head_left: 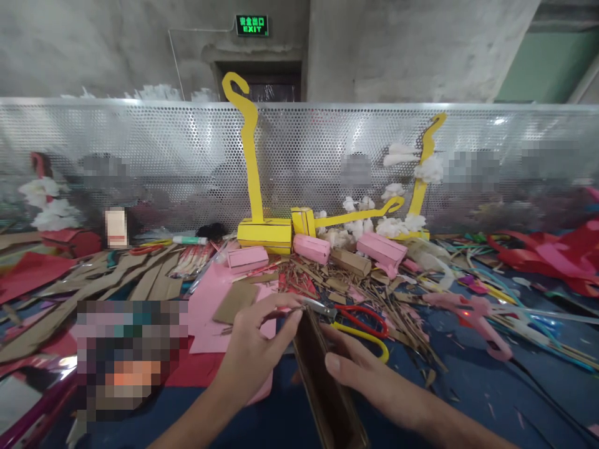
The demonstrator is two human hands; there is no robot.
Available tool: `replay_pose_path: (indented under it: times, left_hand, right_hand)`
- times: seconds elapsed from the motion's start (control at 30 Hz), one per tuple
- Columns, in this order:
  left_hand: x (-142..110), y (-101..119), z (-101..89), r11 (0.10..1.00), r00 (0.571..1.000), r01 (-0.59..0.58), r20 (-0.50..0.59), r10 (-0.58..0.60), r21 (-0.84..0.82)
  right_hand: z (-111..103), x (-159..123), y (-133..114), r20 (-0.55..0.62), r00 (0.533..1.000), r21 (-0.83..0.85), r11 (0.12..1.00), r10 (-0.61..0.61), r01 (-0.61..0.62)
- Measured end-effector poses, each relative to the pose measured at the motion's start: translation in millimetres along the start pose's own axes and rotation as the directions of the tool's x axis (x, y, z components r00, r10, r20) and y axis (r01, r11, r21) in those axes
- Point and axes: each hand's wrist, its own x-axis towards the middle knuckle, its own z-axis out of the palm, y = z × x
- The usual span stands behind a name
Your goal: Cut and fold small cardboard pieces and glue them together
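A long, narrow cardboard box, dark inside and with its long opening facing me, is held low over the blue table. My left hand pinches its far end between thumb and fingers. Along its right side, my right hand grips the wall, the thumb on the near face and the fingers behind. Just beyond my hands lie scissors with one red and one yellow handle loop. Pink paper and a flat brown cardboard piece are left of the box.
Yellow hooked shapes on box bases stand by the perforated metal screen. Pink-covered boxes and cardboard scraps lie in front. A pink glue gun with a black cord is at right, cardboard strips at left.
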Motion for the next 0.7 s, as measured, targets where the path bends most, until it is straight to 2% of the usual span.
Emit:
replay_pose_path:
  times: [0.2, 0.37, 0.47, 0.53, 0.6, 0.67, 0.7]
  left_hand:
    - [0, 7, 1.9, 0.983, 0.989, 0.149, 0.043, -0.145, -0.109]
    - [3, 6, 3.3, 0.948, 0.966, 0.256, 0.096, -0.241, -0.189]
    - [3, 3, 7.5, 0.919, 0.951, 0.308, 0.105, -0.291, -0.247]
    - [2, 2, 11.1, 0.861, 0.926, 0.379, 0.138, -0.353, -0.34]
    - [1, 3, 13.8, 0.753, 0.882, 0.47, 0.209, -0.422, -0.46]
    - [0, 5, 14.4, 0.634, 0.841, 0.531, 0.264, -0.472, -0.562]
    - [0, 7, 13.8, 0.584, 0.827, 0.545, 0.272, -0.491, -0.601]
  right_hand:
    - [2, 2, 2, 0.106, 0.993, 0.196, 0.977, 0.059, -0.079]
    - [0, 2, 10, 0.043, 0.995, 0.221, 0.971, 0.089, -0.096]
    - [1, 3, 13, 0.053, 0.995, 0.212, 0.973, 0.082, -0.092]
    - [2, 4, 15, 0.078, 0.994, 0.208, 0.974, 0.071, -0.086]
    - [3, 7, 14, 0.08, 0.995, 0.167, 0.983, 0.058, -0.071]
    - [-1, 10, 11, 0.031, 0.999, 0.013, 1.0, 0.022, -0.022]
    - [-6, 11, 8, -0.017, 1.0, -0.123, 0.992, -0.014, 0.012]
